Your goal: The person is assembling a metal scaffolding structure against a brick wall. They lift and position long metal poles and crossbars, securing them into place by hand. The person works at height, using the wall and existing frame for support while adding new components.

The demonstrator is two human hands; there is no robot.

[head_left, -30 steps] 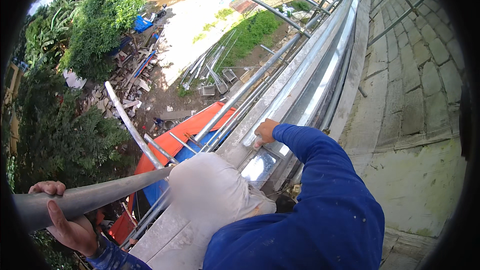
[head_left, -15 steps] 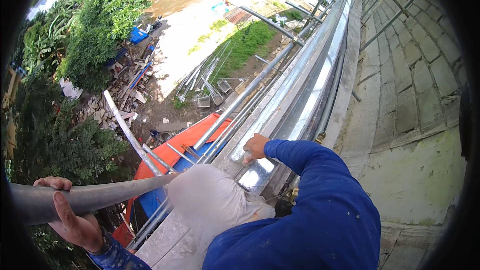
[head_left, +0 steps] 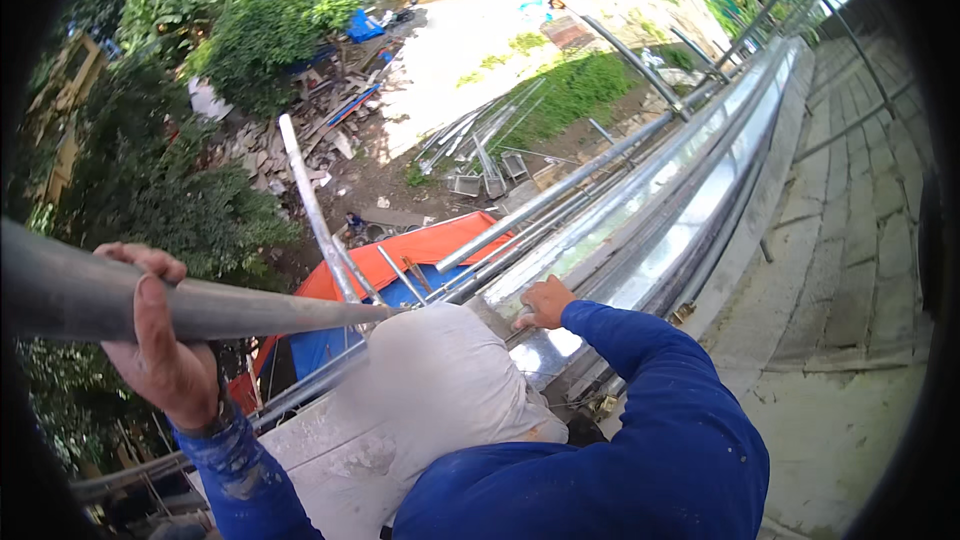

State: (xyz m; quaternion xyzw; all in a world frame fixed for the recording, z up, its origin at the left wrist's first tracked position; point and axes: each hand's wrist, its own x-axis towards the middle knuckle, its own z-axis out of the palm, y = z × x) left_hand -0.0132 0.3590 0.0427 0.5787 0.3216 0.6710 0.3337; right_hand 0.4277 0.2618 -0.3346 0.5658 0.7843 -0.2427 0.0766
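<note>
My left hand (head_left: 170, 340) is wrapped round a thick grey scaffold pole (head_left: 240, 310), thumb on the near side and fingertips over the top. The pole runs from the left edge toward my light-coloured trouser leg (head_left: 440, 370). My right hand (head_left: 545, 302), reaching forward past the knee, is closed with its fingers curled. Whatever it holds, if anything, is hidden. Below it lie long shiny metal strips (head_left: 690, 215) along the scaffold. Both my arms are in blue sleeves (head_left: 640, 340).
A concrete block wall (head_left: 850, 200) rises on the right. Scaffold tubes (head_left: 570, 180) run along the outer side. Far below are an orange tarp (head_left: 400, 255), rubble (head_left: 290, 150), a pile of metal lengths (head_left: 480, 130) and trees (head_left: 270, 30).
The view has swung, so the scene sits farther right. My left hand keeps its grip on the pole, which now appears higher at the left edge. My right hand stays beside the metal strips.
</note>
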